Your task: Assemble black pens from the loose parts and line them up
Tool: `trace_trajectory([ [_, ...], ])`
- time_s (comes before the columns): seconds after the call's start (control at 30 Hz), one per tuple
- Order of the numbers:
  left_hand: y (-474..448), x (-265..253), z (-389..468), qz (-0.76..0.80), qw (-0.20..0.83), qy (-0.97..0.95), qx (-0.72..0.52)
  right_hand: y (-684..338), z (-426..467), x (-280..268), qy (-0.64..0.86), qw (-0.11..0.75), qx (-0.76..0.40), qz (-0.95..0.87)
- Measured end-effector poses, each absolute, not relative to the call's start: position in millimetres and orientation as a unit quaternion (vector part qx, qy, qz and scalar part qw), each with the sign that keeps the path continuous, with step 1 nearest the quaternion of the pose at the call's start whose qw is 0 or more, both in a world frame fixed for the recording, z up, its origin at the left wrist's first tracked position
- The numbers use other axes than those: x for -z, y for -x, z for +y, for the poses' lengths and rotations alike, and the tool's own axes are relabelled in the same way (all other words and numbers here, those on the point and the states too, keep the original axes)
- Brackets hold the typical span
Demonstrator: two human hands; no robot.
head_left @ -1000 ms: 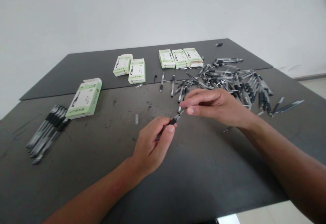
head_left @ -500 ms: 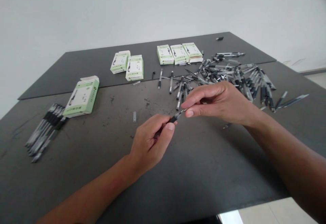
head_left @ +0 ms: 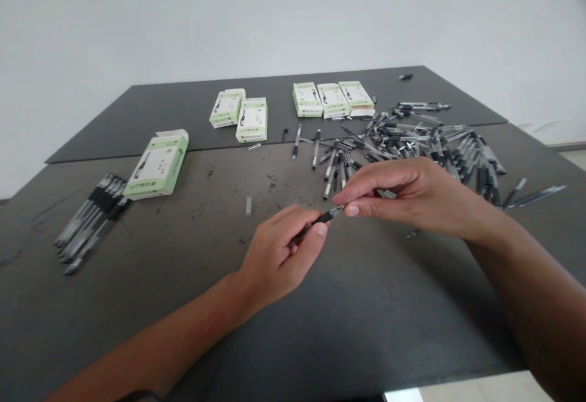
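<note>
Between my two hands is a pen (head_left: pixel 328 215) with a black grip and a clear front end. My left hand (head_left: pixel 284 249) is closed around its barrel, which the fingers partly hide. The thumb and fingertips of my right hand (head_left: pixel 403 194) pinch the pen's tip. Whether a small tip part sits in that pinch is too small to tell. Just beyond my right hand lies a big loose heap of pens and pen parts (head_left: pixel 398 133). A small clear cap (head_left: pixel 248 205) rests on the table left of my hands.
At the left, a row of pens (head_left: pixel 91 222) lies beside a green-and-white box (head_left: pixel 158 165). Two similar boxes (head_left: pixel 251 121) stand at the back, with three more (head_left: pixel 332 100) to their right. A black cap (head_left: pixel 406 77) lies near the table's far right edge.
The camera view has shifted slightly, so the table's contents appear a little further right. Both hands keep their hold on the pen, with little visible change between them.
</note>
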State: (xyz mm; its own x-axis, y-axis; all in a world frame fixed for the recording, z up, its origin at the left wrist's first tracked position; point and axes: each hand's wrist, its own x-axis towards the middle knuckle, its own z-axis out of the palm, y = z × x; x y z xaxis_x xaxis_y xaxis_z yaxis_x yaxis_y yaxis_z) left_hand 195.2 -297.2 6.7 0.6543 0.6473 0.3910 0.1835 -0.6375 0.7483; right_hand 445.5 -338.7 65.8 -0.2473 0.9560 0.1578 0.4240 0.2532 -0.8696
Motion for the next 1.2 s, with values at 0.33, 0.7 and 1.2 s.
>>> trace_trajectory([
  [0.33, -195.5, -2.3, -295.6, 0.213, 0.341, -0.847, -0.347, -430.2, -340.9, -54.4, 0.551, 0.381, -0.326, -0.667],
  [0.7, -199.8, 0.2, -302.5, 0.228, 0.453, -0.792, -0.34, -394.4, -341.5, -24.5, 0.511, 0.498, -0.383, -0.586],
  [1.2, -200.8, 3.6, -306.5, 0.228, 0.522, -0.754, -0.327, -392.7, -339.5, -26.3, 0.485, 0.524, -0.413, -0.565],
])
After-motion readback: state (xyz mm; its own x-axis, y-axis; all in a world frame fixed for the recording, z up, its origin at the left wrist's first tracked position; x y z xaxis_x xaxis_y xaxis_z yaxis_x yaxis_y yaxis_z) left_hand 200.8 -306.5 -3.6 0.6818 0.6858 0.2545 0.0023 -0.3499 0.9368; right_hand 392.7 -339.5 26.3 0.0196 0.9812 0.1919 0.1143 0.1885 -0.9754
